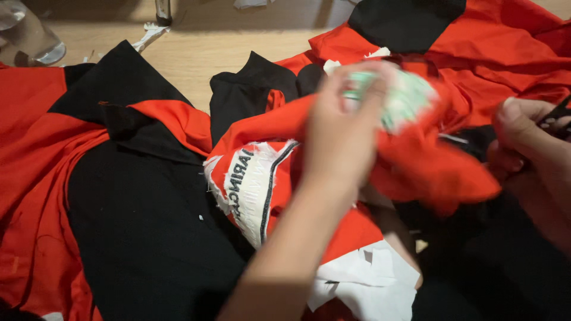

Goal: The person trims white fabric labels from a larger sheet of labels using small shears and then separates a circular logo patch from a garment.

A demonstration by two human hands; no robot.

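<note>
1. At the bottom centre of the frame, white backing scraps [372, 279] lie on the heap of red and black cloth, just beside the person's left forearm.
2. In the lower left, a black and red garment [131, 202] spreads flat across the bench [202, 47].
3. At centre frame, the left hand [342, 139] is clenched around a bunched fold of red fabric [428, 166], lifting it off the pile; a blurred pale green and white patch [404, 98] shows on the cloth just above the hand.
4. Left of that hand, a white embroidered patch [253, 184] with a dark border faces the camera on the same red cloth.
5. At the right edge, the right hand [529, 148] is closed on a small dark tool [556, 116], too blurred to identify, near the red fabric.
6. In the upper left, a clear glass [27, 32] stands on the pale wooden bench; more red and black garments [476, 35] fill the upper right.
</note>
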